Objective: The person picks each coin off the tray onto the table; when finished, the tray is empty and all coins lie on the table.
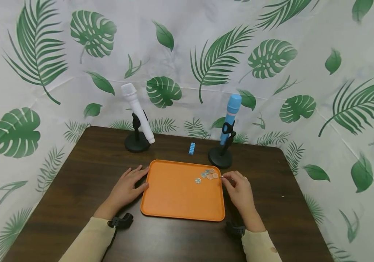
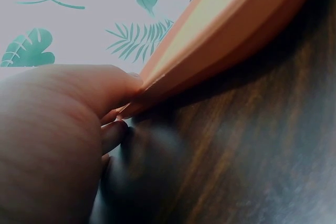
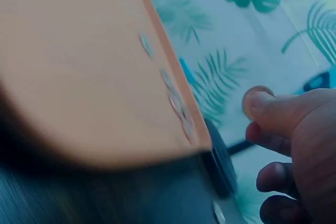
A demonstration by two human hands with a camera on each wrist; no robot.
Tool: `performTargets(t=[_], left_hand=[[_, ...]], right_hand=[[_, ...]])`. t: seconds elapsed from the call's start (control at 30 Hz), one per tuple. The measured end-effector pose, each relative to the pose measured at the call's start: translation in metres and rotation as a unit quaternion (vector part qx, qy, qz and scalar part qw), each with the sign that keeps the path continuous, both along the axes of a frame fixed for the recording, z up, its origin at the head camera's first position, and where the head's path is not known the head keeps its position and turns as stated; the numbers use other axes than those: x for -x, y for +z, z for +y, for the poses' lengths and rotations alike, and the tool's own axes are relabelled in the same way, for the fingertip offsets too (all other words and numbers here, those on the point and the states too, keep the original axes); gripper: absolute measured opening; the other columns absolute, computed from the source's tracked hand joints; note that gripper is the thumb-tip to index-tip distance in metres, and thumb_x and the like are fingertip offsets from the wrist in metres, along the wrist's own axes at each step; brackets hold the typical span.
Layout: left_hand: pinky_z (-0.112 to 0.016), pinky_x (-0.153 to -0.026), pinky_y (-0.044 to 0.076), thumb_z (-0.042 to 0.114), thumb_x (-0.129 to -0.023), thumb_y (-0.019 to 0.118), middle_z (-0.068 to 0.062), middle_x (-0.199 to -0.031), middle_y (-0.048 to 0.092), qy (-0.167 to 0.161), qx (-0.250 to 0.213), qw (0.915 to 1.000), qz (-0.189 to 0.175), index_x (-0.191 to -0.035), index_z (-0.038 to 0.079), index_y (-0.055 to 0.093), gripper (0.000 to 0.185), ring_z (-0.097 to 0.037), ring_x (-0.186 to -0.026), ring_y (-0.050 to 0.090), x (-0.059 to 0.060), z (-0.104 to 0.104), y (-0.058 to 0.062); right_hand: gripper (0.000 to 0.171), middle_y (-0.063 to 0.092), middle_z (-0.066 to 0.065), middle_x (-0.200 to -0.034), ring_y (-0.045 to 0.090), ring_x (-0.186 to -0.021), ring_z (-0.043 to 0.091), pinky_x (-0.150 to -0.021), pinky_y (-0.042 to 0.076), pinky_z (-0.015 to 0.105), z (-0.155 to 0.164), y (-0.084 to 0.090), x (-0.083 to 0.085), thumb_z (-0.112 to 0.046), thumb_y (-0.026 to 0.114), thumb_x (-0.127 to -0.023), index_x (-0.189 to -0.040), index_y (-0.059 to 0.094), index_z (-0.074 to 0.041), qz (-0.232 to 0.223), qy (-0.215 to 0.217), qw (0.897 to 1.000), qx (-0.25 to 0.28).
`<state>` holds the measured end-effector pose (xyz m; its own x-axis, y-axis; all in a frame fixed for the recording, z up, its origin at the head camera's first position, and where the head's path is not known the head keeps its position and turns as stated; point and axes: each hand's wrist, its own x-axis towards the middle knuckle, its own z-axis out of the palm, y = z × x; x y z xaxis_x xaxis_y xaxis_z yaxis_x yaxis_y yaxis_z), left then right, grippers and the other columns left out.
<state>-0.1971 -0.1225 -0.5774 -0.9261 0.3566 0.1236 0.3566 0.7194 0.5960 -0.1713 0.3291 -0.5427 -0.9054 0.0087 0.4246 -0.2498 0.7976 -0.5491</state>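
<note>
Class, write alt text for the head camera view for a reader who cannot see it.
Two hands flank an orange tray on a dark wooden table: the left hand rests at its left edge, the right hand by coins in its far right corner.

Looking along a dark wooden table (image 2: 252, 145) from very low. Filling the lower left, the left hand (image 2: 52, 140), large and close, with fingertips (image 2: 116, 129) touching the near edge of an orange tray (image 2: 226, 30). Rising from there toward the upper right, the tray's rim, its underside casting shadow on the tabletop. Showing behind, at upper left, a white backdrop (image 2: 89, 19) printed with green leaves.
</note>
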Motion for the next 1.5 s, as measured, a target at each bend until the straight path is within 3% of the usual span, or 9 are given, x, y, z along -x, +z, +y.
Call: performTargets(t=[0.2, 0.3, 0.47, 0.7, 0.9, 1.17, 1.37, 1.5], left_hand=[[-0.066, -0.136, 0.017, 0.041, -0.104, 0.072, -0.006, -0.168, 0.054, -0.002, 0.004, 1.0, -0.001, -0.166, 0.017, 0.048, 0.071, -0.035, -0.163, 0.04, -0.001, 0.002, -0.002], [-0.066, -0.136, 0.017, 0.04, -0.104, 0.073, -0.007, -0.167, 0.054, 0.002, 0.005, 1.0, 0.005, -0.166, 0.016, 0.049, 0.07, -0.036, -0.162, 0.041, -0.001, 0.0, 0.0], [-0.065, -0.136, 0.016, 0.04, -0.105, 0.072, -0.007, -0.168, 0.053, -0.002, 0.008, 1.0, -0.001, -0.167, 0.017, 0.047, 0.071, -0.036, -0.163, 0.039, 0.001, -0.002, 0.002], [-0.063, -0.138, 0.014, 0.042, -0.105, 0.071, -0.004, -0.169, 0.052, -0.002, 0.004, 0.9999, -0.013, -0.167, 0.018, 0.047, 0.071, -0.033, -0.165, 0.037, 0.001, 0.0, 0.001], [-0.064, -0.137, 0.014, 0.042, -0.105, 0.07, -0.004, -0.17, 0.051, -0.003, 0.006, 0.9999, -0.014, -0.168, 0.018, 0.046, 0.071, -0.034, -0.165, 0.037, -0.001, 0.001, -0.002], [-0.064, -0.137, 0.014, 0.041, -0.105, 0.071, -0.004, -0.17, 0.051, 0.0, 0.006, 0.9999, -0.015, -0.168, 0.019, 0.046, 0.071, -0.033, -0.165, 0.037, -0.002, 0.002, -0.003], [-0.064, -0.137, 0.014, 0.042, -0.105, 0.071, -0.004, -0.17, 0.051, 0.002, 0.007, 0.9999, -0.011, -0.168, 0.019, 0.046, 0.071, -0.033, -0.165, 0.037, 0.0, 0.003, -0.004], [-0.064, -0.137, 0.015, 0.042, -0.105, 0.071, -0.004, -0.169, 0.051, 0.002, 0.008, 1.0, -0.005, -0.167, 0.019, 0.047, 0.071, -0.033, -0.164, 0.038, 0.0, 0.003, -0.005]], right_hand=[[0.007, 0.074, 0.001, -0.096, 0.055, -0.07, 0.005, -0.061, 0.043, 0.014, 0.047, -0.006, 0.001, -0.013, 0.084, -0.097, -0.103, 0.081, -0.016, 0.038, -0.089, 0.995, 0.032], [0.009, 0.08, 0.006, -0.097, 0.059, -0.074, -0.003, -0.064, 0.042, 0.01, 0.063, -0.014, 0.003, -0.014, 0.084, -0.097, -0.106, 0.08, -0.012, 0.044, -0.141, 0.986, 0.079], [0.014, 0.08, 0.013, -0.096, 0.061, -0.079, -0.008, -0.068, 0.043, 0.007, 0.08, -0.029, 0.001, -0.013, 0.084, -0.097, -0.108, 0.079, -0.006, 0.041, -0.188, 0.969, 0.158], [0.019, 0.076, -0.013, -0.087, 0.053, -0.066, 0.003, -0.055, 0.04, 0.015, 0.093, -0.038, -0.002, -0.02, 0.086, -0.097, -0.099, 0.078, -0.003, 0.039, -0.219, 0.947, 0.23], [0.019, 0.072, -0.012, -0.09, 0.051, -0.062, 0.006, -0.053, 0.041, 0.018, 0.093, -0.037, -0.003, -0.025, 0.084, -0.099, -0.103, 0.079, -0.007, 0.015, -0.233, 0.95, 0.209], [0.016, 0.067, -0.013, -0.087, 0.057, -0.056, 0.003, -0.051, 0.051, 0.018, 0.094, -0.037, -0.002, -0.018, 0.078, -0.102, -0.111, 0.072, -0.006, -0.003, -0.245, 0.941, 0.235], [0.013, 0.077, 0.005, -0.094, 0.057, -0.057, 0.003, -0.052, 0.05, 0.017, 0.094, -0.037, 0.001, -0.02, 0.079, -0.102, -0.107, 0.077, -0.009, -0.024, -0.252, 0.95, 0.183], [0.017, 0.081, 0.014, -0.103, 0.059, -0.058, 0.003, -0.053, 0.049, 0.015, 0.093, -0.036, 0.002, -0.023, 0.078, -0.103, -0.11, 0.081, -0.009, -0.041, -0.257, 0.951, 0.169]])
